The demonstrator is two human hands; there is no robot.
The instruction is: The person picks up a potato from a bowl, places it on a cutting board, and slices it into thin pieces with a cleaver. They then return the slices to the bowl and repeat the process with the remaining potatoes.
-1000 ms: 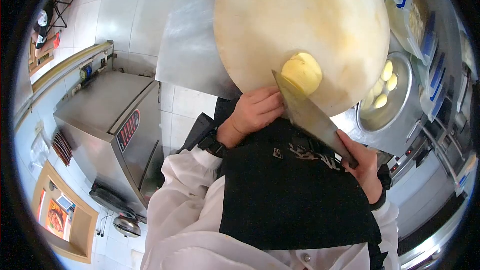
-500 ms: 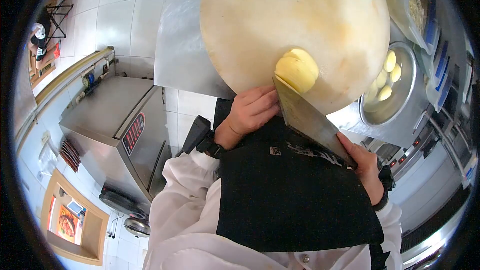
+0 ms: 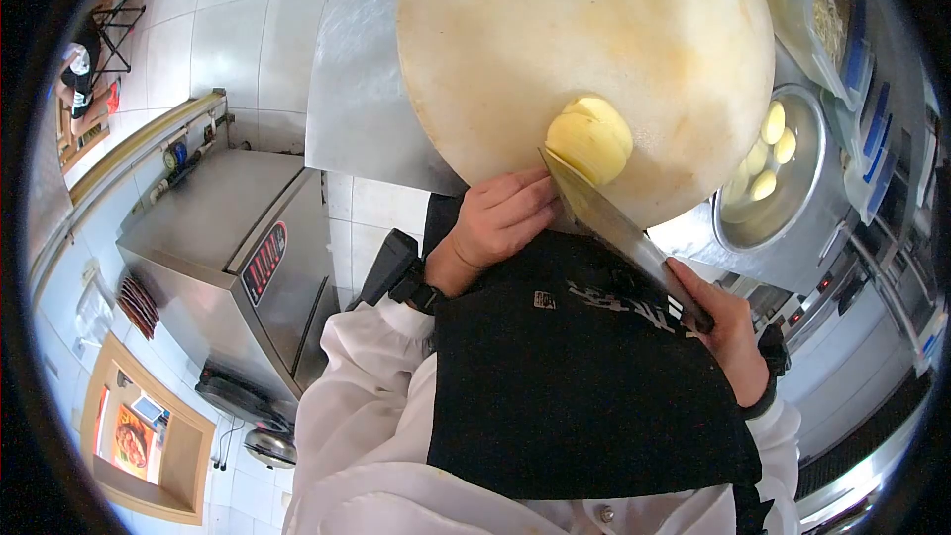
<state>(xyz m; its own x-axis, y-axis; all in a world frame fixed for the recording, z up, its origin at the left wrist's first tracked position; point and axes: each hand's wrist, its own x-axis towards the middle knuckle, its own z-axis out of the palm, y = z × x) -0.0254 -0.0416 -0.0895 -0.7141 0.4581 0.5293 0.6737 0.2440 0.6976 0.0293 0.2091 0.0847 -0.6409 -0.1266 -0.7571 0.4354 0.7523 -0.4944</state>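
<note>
Sliced yellow potato (image 3: 591,139), slices overlapping

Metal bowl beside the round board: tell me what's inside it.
The metal bowl holds several rounded, pale-yellow pieces, probably peeled potatoes. Whatever lies beneath them is covered and can't be seen.

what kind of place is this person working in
Probably a restaurant or other commercial kitchen: a large round chopping board, a metal bowl of peeled potatoes, and a big stainless-steel appliance with a red-marked panel.

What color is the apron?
The apron is black, with small pale markings near its top; the head view shows it.
</note>
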